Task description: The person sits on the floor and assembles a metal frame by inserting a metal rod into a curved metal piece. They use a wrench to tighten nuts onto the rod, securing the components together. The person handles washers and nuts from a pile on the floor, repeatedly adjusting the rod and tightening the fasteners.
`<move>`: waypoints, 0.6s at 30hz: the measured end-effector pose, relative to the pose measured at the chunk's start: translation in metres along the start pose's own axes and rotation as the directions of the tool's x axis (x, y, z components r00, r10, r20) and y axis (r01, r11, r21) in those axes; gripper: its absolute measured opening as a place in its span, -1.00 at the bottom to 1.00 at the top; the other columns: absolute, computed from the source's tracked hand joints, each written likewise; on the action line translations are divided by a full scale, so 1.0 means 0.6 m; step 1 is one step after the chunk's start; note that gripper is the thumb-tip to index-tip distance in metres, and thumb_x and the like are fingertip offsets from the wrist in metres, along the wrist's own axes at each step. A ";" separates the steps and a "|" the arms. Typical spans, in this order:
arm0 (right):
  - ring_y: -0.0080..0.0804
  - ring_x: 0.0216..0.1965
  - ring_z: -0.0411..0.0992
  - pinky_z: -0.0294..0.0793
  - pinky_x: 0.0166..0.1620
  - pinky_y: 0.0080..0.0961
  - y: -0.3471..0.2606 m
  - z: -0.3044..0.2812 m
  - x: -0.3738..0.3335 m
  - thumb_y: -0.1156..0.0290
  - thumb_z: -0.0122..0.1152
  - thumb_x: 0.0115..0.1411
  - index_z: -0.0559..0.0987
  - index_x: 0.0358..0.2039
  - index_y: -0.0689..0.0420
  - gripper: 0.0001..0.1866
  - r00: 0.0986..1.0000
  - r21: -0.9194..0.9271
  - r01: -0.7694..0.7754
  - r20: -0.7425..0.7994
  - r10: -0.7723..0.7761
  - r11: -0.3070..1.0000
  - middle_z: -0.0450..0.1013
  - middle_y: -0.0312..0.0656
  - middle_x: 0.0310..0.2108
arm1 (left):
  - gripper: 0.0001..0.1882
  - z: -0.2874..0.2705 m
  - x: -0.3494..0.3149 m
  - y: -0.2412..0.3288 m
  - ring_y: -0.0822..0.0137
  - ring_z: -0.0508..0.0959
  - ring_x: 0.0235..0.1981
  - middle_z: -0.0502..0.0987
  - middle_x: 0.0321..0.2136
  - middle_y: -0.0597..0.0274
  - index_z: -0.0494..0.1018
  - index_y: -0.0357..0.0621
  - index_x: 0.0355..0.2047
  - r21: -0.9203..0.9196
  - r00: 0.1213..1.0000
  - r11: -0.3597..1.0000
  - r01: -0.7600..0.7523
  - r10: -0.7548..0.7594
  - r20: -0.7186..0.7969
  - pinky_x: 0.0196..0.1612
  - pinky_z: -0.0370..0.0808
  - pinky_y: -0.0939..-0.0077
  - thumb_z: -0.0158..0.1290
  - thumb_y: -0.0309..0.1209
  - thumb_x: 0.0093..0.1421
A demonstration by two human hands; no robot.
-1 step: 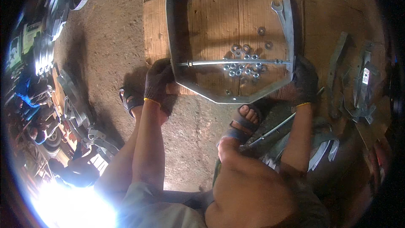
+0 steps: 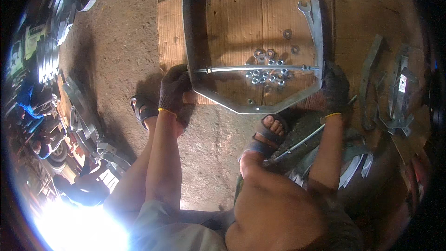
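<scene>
Left hand [image 2: 175, 86] and right hand [image 2: 335, 88] grip the metal frame [image 2: 248, 110] by opposite sides. A rod [image 2: 232, 69] spans the frame's interior; nuts [image 2: 255, 81] show within its outline.

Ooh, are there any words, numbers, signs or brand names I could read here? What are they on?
No words, numbers, signs or brands can be read in this view.
White label on the grey metal bracket at the right: dark marks, too small and blurred to read.
Open-ended wrench: no marking can be made out.
Bent metal frame: no lettering can be made out.
</scene>
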State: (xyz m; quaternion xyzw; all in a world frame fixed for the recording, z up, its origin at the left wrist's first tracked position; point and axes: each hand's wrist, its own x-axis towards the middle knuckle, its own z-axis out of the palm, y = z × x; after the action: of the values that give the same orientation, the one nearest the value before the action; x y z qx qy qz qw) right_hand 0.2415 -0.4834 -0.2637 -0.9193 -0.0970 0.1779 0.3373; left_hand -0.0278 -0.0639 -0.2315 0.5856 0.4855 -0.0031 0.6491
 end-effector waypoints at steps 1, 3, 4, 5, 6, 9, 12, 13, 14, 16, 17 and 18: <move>-0.36 -0.14 0.52 0.51 -0.03 -0.44 -0.010 0.003 -0.003 0.43 0.11 0.30 0.63 0.00 0.19 -0.70 0.998 0.091 -0.055 0.023 0.053 0.994 0.56 -0.17 -0.10 | -0.67 -0.002 0.003 -0.007 0.40 0.61 -0.21 0.64 -0.18 0.24 0.56 -0.26 0.01 -0.006 1.000 1.000 -0.002 0.002 -0.003 -0.12 0.58 0.49 0.19 -0.37 0.29; -0.35 -0.12 0.52 0.50 0.00 -0.43 -0.017 -0.001 -0.005 0.45 0.10 0.30 0.61 0.02 0.20 -0.69 0.994 0.206 -0.104 0.053 0.095 0.973 0.56 -0.16 -0.08 | -0.68 -0.003 0.008 -0.016 0.40 0.61 -0.21 0.64 -0.17 0.23 0.55 -0.26 0.02 -0.036 1.000 0.999 -0.013 0.013 0.000 -0.13 0.59 0.48 0.19 -0.38 0.29; -0.35 -0.12 0.52 0.50 0.01 -0.43 -0.015 -0.006 -0.006 0.46 0.10 0.30 0.60 0.03 0.21 -0.68 0.995 0.232 -0.097 0.059 0.086 0.968 0.56 -0.15 -0.07 | -0.68 -0.002 0.009 -0.019 0.39 0.61 -0.21 0.64 -0.17 0.23 0.55 -0.25 0.02 -0.059 1.000 0.998 -0.021 0.022 0.005 -0.13 0.59 0.48 0.19 -0.39 0.29; -0.35 -0.11 0.52 0.50 0.02 -0.42 -0.005 -0.005 -0.007 0.46 0.09 0.30 0.60 0.03 0.21 -0.69 0.999 0.201 -0.026 0.046 0.017 0.979 0.55 -0.16 -0.07 | -0.68 -0.001 0.009 -0.023 0.39 0.61 -0.20 0.64 -0.17 0.23 0.55 -0.25 0.02 -0.083 1.000 0.996 -0.029 0.030 0.010 -0.13 0.60 0.48 0.18 -0.39 0.30; -0.35 -0.11 0.52 0.51 0.01 -0.43 0.011 -0.003 -0.006 0.47 0.09 0.30 0.59 0.03 0.22 -0.69 0.997 0.146 0.079 0.002 -0.080 0.986 0.55 -0.17 -0.06 | -0.63 0.002 0.006 -0.013 0.45 0.60 -0.24 0.65 -0.18 0.31 0.55 -0.23 0.06 -0.017 0.999 1.000 -0.013 0.013 0.029 -0.17 0.56 0.54 0.22 -0.36 0.28; -0.40 -0.12 0.51 0.53 -0.03 -0.45 0.025 0.010 -0.003 0.47 0.10 0.31 0.58 0.00 0.21 -0.72 0.992 0.160 0.114 -0.065 -0.105 0.981 0.54 -0.20 -0.06 | -0.68 0.000 0.003 -0.013 0.39 0.62 -0.17 0.65 -0.14 0.20 0.55 -0.24 0.01 0.047 0.997 0.996 -0.071 0.069 0.028 -0.12 0.60 0.48 0.21 -0.39 0.28; -0.47 -0.18 0.50 0.54 -0.09 -0.51 -0.005 0.016 -0.013 0.43 0.11 0.33 0.59 -0.02 0.17 -0.75 0.986 0.393 -0.121 -0.056 0.155 0.912 0.54 -0.23 -0.10 | -0.64 -0.011 0.010 -0.015 0.41 0.61 -0.19 0.65 -0.14 0.21 0.54 -0.24 0.03 0.232 0.993 0.965 -0.120 0.118 0.022 -0.14 0.59 0.50 0.24 -0.36 0.26; -0.49 -0.20 0.50 0.54 -0.10 -0.52 -0.006 0.016 -0.017 0.41 0.11 0.34 0.59 -0.01 0.16 -0.75 0.981 0.433 -0.135 -0.069 0.182 0.891 0.55 -0.23 -0.13 | -0.63 -0.008 0.008 -0.009 0.41 0.61 -0.20 0.65 -0.14 0.22 0.54 -0.24 0.03 0.237 0.993 0.965 -0.117 0.112 0.031 -0.14 0.59 0.51 0.24 -0.36 0.25; -0.51 -0.22 0.49 0.53 -0.11 -0.54 -0.007 0.017 -0.013 0.40 0.12 0.35 0.59 0.00 0.14 -0.74 0.983 0.388 -0.160 -0.026 0.184 0.908 0.55 -0.23 -0.15 | -0.63 -0.002 0.004 -0.005 0.43 0.61 -0.21 0.65 -0.14 0.23 0.54 -0.24 0.03 0.236 0.996 0.967 -0.093 0.094 0.008 -0.16 0.58 0.52 0.23 -0.35 0.26; -0.56 -0.25 0.49 0.53 -0.13 -0.58 -0.014 0.014 0.001 0.37 0.12 0.36 0.59 0.01 0.12 -0.73 0.980 0.294 -0.196 0.054 0.189 0.935 0.56 -0.24 -0.20 | -0.63 0.011 -0.002 0.001 0.45 0.60 -0.23 0.65 -0.16 0.26 0.55 -0.24 0.03 0.230 0.997 0.972 -0.053 0.063 -0.037 -0.19 0.57 0.55 0.22 -0.32 0.27; -0.54 -0.26 0.49 0.53 -0.14 -0.56 -0.018 0.012 0.001 0.37 0.11 0.36 0.59 0.02 0.11 -0.73 0.973 0.316 -0.231 0.091 0.213 0.920 0.56 -0.23 -0.21 | -0.65 0.005 -0.002 -0.003 0.40 0.61 -0.24 0.65 -0.16 0.24 0.55 -0.23 0.02 0.188 0.998 0.981 -0.057 0.060 -0.013 -0.18 0.57 0.50 0.19 -0.32 0.28; -0.52 -0.28 0.49 0.53 -0.16 -0.53 -0.034 0.012 0.006 0.37 0.11 0.36 0.59 0.02 0.11 -0.73 0.966 0.345 -0.255 0.129 0.224 0.903 0.57 -0.22 -0.23 | -0.66 -0.012 0.004 -0.012 0.35 0.62 -0.25 0.66 -0.17 0.21 0.55 -0.21 0.01 0.148 0.998 0.987 -0.069 0.070 0.003 -0.18 0.58 0.45 0.17 -0.32 0.29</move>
State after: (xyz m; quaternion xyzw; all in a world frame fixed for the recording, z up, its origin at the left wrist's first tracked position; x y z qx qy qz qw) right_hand 0.2411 -0.4630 -0.2565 -0.8387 0.0364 0.2722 0.4703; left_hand -0.0351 -0.0595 -0.2371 0.6489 0.4640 -0.0158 0.6028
